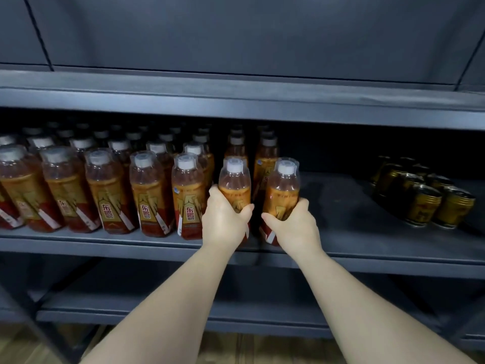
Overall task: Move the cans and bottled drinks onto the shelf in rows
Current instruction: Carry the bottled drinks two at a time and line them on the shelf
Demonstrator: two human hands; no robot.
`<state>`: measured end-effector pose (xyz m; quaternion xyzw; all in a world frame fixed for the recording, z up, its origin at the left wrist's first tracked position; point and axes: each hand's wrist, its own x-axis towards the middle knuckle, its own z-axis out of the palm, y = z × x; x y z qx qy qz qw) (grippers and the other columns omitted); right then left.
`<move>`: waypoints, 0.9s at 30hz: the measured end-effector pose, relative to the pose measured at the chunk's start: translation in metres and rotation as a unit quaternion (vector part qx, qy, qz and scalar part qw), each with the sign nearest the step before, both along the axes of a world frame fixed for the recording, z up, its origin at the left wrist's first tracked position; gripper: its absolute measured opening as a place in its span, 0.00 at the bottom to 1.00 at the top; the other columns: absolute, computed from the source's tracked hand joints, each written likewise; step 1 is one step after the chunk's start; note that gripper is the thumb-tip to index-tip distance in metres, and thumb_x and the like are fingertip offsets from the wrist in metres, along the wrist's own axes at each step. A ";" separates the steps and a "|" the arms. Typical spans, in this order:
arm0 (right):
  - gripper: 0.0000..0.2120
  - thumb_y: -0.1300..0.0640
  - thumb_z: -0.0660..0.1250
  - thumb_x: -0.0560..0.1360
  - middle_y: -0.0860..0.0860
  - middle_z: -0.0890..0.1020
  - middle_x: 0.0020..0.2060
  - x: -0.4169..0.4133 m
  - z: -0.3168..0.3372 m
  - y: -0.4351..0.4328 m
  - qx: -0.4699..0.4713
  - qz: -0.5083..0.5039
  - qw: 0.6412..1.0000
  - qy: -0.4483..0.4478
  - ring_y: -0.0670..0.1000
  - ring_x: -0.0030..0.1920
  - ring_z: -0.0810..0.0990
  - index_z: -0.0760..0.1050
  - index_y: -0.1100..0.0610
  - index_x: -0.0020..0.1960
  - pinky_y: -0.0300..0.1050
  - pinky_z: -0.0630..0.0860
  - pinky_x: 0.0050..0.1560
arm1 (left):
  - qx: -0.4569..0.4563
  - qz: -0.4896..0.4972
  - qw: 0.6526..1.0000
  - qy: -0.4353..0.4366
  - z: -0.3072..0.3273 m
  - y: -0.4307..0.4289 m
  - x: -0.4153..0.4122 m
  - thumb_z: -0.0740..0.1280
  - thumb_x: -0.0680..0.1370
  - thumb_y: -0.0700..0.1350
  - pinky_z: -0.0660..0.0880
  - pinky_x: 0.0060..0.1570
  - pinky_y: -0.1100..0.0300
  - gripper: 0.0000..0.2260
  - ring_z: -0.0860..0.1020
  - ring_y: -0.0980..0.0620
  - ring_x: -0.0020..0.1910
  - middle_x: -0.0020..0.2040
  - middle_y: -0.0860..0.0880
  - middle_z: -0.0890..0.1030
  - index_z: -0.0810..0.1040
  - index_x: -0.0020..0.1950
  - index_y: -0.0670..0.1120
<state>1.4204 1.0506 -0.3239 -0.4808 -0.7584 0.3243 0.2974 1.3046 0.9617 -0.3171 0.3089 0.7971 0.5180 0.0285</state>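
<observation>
- Two bottles of orange-brown drink are held at the front of the middle shelf (pixel 367 248), one in each hand.
- The left hand (pixel 225 219) curls its fingers and thumb tight round the lower half of the left bottle (pixel 234 179).
- The right hand (pixel 291 224) does the same to the right bottle (pixel 283 185), with its thumb on the side that faces the other bottle.
- Both held bottles stand tall, with their long way going up and down and their white caps pointing up.
- The right bottle leans its top a little toward the right end of the shelf.
- Their bottoms are low, near the shelf's front edge. The hands hide part of them, so I cannot tell if they sit on the shelf.
- A dark gap lies between the two held bottles, so they do not touch.
- Behind each one, a short line of the same bottles runs toward the back of the shelf.
- Many rows of bottles (pixel 105 193) fill the left part of the shelf, caps up, with red and gold labels facing the front.
- Some gold cans (pixel 425 198) stand close together on the right part of the shelf, well apart from the held bottles.
- An upper board (pixel 236 101) hangs over the shelf, and a lower board (pixel 131 313) sits under it.
- Below the lower board is a bit of brown floor (pixel 249 348).
</observation>
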 end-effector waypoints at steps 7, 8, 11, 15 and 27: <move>0.34 0.41 0.74 0.71 0.52 0.78 0.52 -0.019 -0.014 0.012 0.044 -0.006 0.999 0.014 0.55 0.49 0.81 0.62 0.56 0.67 0.55 0.82 0.48 | 0.025 0.050 0.997 0.056 -0.021 0.020 -0.003 0.72 0.74 0.58 0.76 0.57 0.45 0.37 0.78 0.43 0.59 0.64 0.47 0.75 0.58 0.76 0.46; 0.34 0.41 0.74 0.71 0.53 0.78 0.52 -0.022 -0.015 0.014 0.047 -0.007 0.999 0.016 0.55 0.49 0.81 0.62 0.56 0.67 0.55 0.82 0.48 | 0.029 0.050 0.997 0.058 -0.023 0.023 -0.005 0.72 0.75 0.58 0.76 0.57 0.45 0.37 0.78 0.42 0.59 0.64 0.46 0.74 0.57 0.76 0.46; 0.32 0.43 0.73 0.72 0.54 0.79 0.51 -0.029 -0.019 0.018 0.060 -0.006 0.998 0.026 0.54 0.43 0.80 0.63 0.57 0.65 0.53 0.81 0.45 | 0.036 0.046 0.996 0.070 -0.025 0.031 -0.010 0.71 0.75 0.57 0.75 0.56 0.47 0.37 0.77 0.41 0.60 0.66 0.45 0.73 0.57 0.76 0.45; 0.31 0.43 0.74 0.72 0.55 0.79 0.52 -0.036 -0.023 0.022 0.075 -0.009 0.997 0.028 0.57 0.46 0.81 0.63 0.58 0.64 0.55 0.82 0.46 | 0.033 0.043 0.995 0.079 -0.029 0.036 -0.016 0.70 0.76 0.57 0.74 0.56 0.47 0.38 0.76 0.40 0.62 0.69 0.43 0.71 0.54 0.78 0.44; 0.32 0.45 0.74 0.73 0.57 0.78 0.54 -0.048 -0.025 0.029 0.090 -0.008 0.995 0.036 0.59 0.51 0.81 0.62 0.59 0.65 0.56 0.81 0.48 | 0.037 0.030 0.994 0.098 -0.032 0.046 -0.029 0.70 0.77 0.56 0.76 0.53 0.47 0.40 0.77 0.38 0.60 0.69 0.40 0.70 0.51 0.79 0.42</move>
